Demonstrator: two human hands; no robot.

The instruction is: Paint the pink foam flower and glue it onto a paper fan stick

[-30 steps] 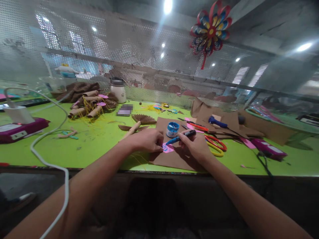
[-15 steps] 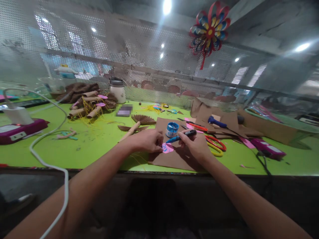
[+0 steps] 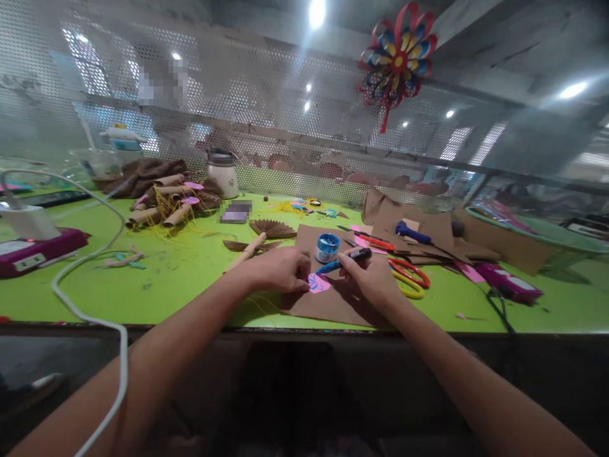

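Observation:
A small pink paper piece with blue marks lies over brown cardboard. My left hand pinches its left edge between closed fingers. In my right hand is a blue marker pen, its tip just above the paper's upper edge. Behind the paper stands an open jar of blue paint. Left of the jar is a brown pleated paper fan shape with a rolled paper tube.
Red-handled scissors and yellow-handled ones lie right of my right hand, near a blue-handled tool. Brown paper rolls sit back left. A white cable hangs over the table's front edge at left.
The whole view has shifted slightly. Both hands keep their grips, and the marker's tip stays close to the pink paper.

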